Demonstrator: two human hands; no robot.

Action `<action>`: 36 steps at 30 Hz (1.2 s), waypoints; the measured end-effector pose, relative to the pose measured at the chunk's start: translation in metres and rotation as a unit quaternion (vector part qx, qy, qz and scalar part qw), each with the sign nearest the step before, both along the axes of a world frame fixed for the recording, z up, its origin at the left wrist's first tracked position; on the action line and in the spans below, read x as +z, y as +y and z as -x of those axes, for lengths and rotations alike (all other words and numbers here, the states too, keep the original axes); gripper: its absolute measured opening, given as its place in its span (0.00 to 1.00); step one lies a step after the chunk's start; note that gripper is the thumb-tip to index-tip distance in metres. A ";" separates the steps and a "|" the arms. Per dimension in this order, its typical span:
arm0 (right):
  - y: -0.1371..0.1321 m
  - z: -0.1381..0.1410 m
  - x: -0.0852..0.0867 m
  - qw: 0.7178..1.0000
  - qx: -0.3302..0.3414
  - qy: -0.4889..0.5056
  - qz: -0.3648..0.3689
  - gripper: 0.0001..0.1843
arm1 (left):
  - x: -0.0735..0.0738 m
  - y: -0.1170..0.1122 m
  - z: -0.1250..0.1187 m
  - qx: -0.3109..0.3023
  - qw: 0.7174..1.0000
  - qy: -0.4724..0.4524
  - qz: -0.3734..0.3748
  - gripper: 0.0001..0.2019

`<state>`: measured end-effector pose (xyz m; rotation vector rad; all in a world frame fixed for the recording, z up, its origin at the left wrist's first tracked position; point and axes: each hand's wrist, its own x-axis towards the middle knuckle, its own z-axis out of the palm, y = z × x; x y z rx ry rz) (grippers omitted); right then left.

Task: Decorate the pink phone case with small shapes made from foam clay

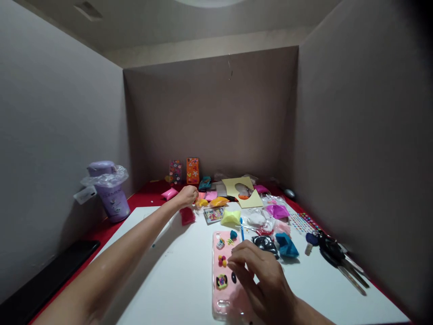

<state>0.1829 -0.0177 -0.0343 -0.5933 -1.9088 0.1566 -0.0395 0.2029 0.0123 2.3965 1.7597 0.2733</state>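
Note:
My left hand (188, 196) is stretched far forward over the board's back edge, with its fingers closed. What it grips, if anything, is hidden. Beside its fingertips are a small yellow clay packet (202, 203) and salmon and pink packets (211, 196); a red packet (187, 216) is just below the wrist. My right hand (265, 273) hovers at the right side of a pink phone case (225, 298), thumb and index finger pinched together near a small pink-and-yellow clay flower (222, 261). I cannot make out anything between them. Other clay decorations dot the case, partly covered by this hand.
A white board (162, 271) lies on red cloth. Clay packets, a blue tool (241, 228), yellow paper (241, 192) and scissors (341, 262) surround the case. Two decorated cases stand behind, one orange (192, 170). At left are a purple tumbler (113, 198) and black phone-like slab (50, 271).

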 end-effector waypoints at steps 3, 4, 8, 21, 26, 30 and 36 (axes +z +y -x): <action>0.000 0.000 0.000 1.000 -0.002 -0.002 0.001 0.07 | -0.001 0.003 0.000 0.016 0.999 -0.031 0.026 0.16; 0.000 0.000 0.000 1.000 -0.004 -0.004 0.005 0.07 | -0.001 0.004 0.001 0.022 0.998 -0.038 0.036 0.16; 0.000 0.001 -0.001 1.000 -0.004 -0.007 0.009 0.07 | 0.000 0.002 0.003 0.031 0.995 -0.052 0.081 0.15; 0.000 0.001 0.000 1.000 0.006 -0.008 0.004 0.07 | -0.008 -0.007 -0.007 0.014 0.994 -0.009 0.108 0.13; -0.001 0.001 0.000 1.000 0.001 -0.012 0.007 0.06 | -0.006 -0.017 -0.013 -0.005 0.998 0.020 0.065 0.11; -0.002 0.001 0.001 1.000 0.003 -0.012 0.002 0.06 | -0.003 -0.034 -0.019 -0.012 0.998 0.039 -0.045 0.08; -0.002 0.001 0.001 1.000 -0.002 -0.016 0.003 0.07 | -0.009 -0.058 -0.022 -0.022 0.985 0.088 -0.150 0.11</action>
